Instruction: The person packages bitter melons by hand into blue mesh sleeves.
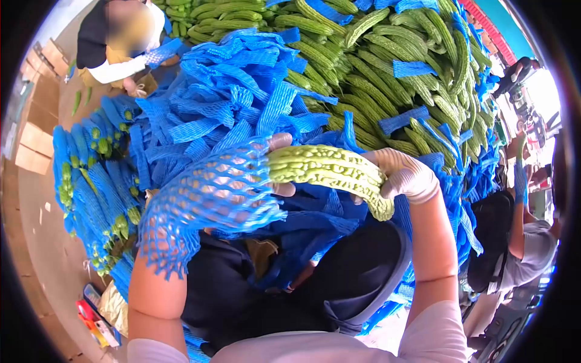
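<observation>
A pale green bitter melon (327, 166) is held level between my two hands, above my lap. My left hand (212, 190) is inside a stretched blue foam net sleeve (175, 209), which covers it from fingers to forearm. Its fingertips poke out of the net's opening and grip the melon's left end. In a thin whitish glove, my right hand (402, 175) is closed around the melon's right end, with the tip bending down below the thumb. Loose blue net sleeves (224, 91) lie heaped just beyond my hands.
A big pile of bare bitter melons (387, 78) rises at the back right. Netted melons (100, 181) are stacked at the left. Another person (121, 42) works at the far left, and one more (526, 248) sits at the right. Cardboard boxes (39, 130) stand along the left.
</observation>
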`<state>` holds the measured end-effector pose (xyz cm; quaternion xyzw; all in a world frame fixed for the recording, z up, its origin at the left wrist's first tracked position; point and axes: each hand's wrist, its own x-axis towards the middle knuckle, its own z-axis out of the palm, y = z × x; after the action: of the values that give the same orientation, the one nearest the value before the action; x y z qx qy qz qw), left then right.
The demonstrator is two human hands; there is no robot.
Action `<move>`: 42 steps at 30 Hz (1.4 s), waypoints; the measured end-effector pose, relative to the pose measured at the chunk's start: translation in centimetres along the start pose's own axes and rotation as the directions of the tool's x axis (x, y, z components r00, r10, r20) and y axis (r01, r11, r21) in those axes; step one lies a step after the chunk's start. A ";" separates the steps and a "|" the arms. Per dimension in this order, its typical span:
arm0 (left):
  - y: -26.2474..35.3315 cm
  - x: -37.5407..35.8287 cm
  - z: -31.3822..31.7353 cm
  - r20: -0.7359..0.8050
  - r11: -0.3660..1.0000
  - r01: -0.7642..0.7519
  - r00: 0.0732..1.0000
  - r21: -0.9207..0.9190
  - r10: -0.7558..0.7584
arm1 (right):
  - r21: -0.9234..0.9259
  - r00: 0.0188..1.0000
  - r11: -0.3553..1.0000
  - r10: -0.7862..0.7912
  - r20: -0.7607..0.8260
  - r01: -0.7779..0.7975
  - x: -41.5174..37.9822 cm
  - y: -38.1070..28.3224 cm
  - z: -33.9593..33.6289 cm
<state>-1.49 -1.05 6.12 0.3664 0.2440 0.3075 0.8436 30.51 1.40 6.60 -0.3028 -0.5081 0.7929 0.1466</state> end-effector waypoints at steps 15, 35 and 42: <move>-1.8 3.4 0.7 -0.071 0.567 -0.220 0.893 0.794 0.445 | -0.712 0.442 0.684 -0.695 -0.567 0.161 5.5 1.9 6.6; -5.6 7.0 -1.2 0.085 -0.223 0.067 0.787 0.973 0.611 | -0.284 0.529 0.807 -0.563 -0.635 0.517 12.7 3.9 3.2; -6.3 3.3 -1.5 0.070 -0.166 0.029 0.826 0.986 0.560 | -0.493 0.245 0.827 -0.555 -0.795 0.270 12.6 4.7 -1.2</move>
<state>1.99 -1.49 -0.29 0.8336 0.4651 0.2662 0.1340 21.88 7.04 -2.16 -0.5595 -0.4963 0.3455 0.5668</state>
